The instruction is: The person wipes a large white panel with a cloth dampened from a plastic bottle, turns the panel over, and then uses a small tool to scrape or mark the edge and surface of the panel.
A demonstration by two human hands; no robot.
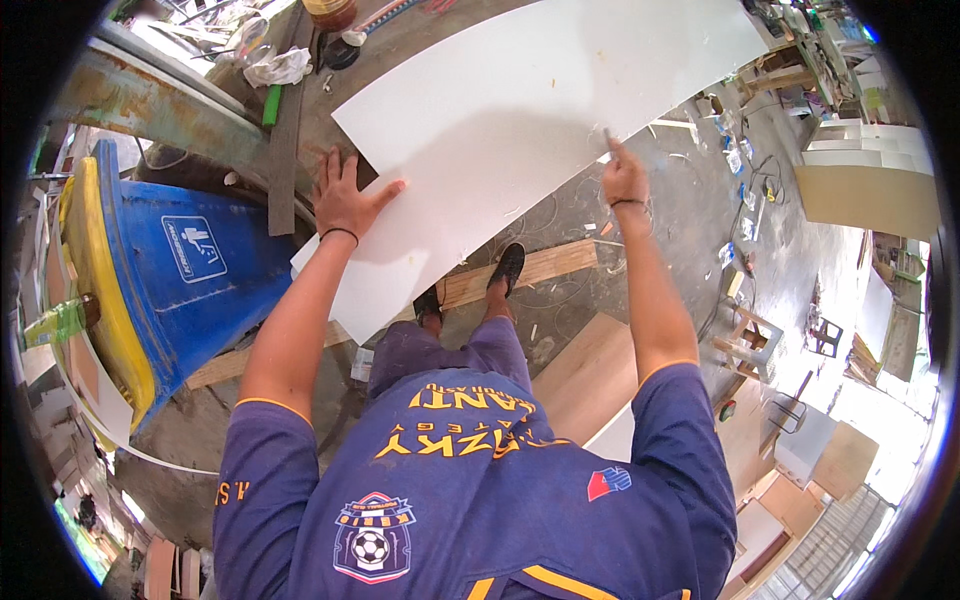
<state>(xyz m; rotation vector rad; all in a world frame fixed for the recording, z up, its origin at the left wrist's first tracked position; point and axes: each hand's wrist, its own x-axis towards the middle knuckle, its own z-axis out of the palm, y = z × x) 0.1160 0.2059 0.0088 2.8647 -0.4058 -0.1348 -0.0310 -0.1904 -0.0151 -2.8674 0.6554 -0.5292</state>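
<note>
Panel: large white board [530,110], long and flat, lying at an angle across the worktop [400,45] and overhanging it toward the person.
Left hand: left hand [347,203] lies flat, palm down, fingers spread, on the near left corner of the white board; the thumb points along the board's edge. Grip apart, pressing rather than clasping.
Right hand: right hand [624,180] sits at the board's right long edge, fingers drawn together around a small thin tool whose tip touches the edge. What kind of tool it is I cannot tell; it is too small.
Wrists: dark band on each.
Bin: blue wheeled bin [190,265] with a yellow lid stands just to the left of the person, below the worktop.
Floor: grey concrete floor [690,190] with scattered scraps; a wooden plank [545,268] lies under the person's black shoes.
Worktop clutter: crumpled white rag [278,68] and a green-handled tool [271,104] at the far left end, well apart from both hands.
Right side: white cabinet pieces [860,145] stacked further off.
</note>
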